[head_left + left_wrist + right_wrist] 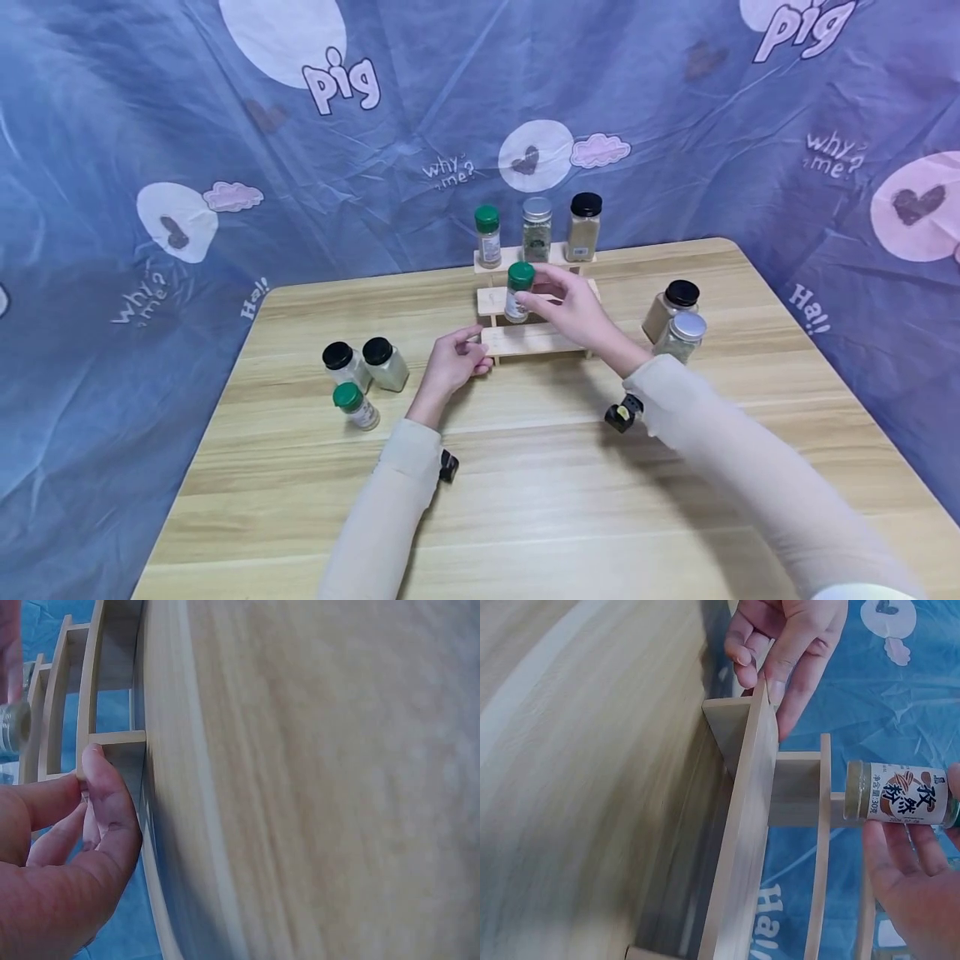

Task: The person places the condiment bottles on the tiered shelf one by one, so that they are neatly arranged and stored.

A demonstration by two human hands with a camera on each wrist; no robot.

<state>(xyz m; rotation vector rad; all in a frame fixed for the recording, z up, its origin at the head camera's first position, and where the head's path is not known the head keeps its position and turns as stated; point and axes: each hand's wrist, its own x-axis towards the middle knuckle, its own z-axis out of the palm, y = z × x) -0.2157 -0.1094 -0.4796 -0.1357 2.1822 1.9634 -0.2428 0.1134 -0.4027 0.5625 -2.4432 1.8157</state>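
Observation:
A small spice jar with a green cap point(519, 293) is held upright in my right hand point(573, 310), in front of the middle step of a three-step wooden rack point(525, 340). Its printed label point(907, 795) faces the right wrist camera. My left hand point(453, 362) pinches the left end of the rack's lowest step between thumb and fingers, as the left wrist view shows up close point(90, 832). On the top step stand a green-capped jar point(488, 237), a silver-lidded jar point(536, 232) and a black-lidded jar point(583, 227). My right hand hides part of the middle step.
Left on the table point(525, 500) stand two black-lidded jars, one nearer the edge point(347, 367) and one beside it point(386, 365), plus a green-capped jar point(357, 407). To the right are a black-lidded jar point(670, 310) and a silver-lidded jar point(681, 337). Blue cloth point(420, 167) hangs behind.

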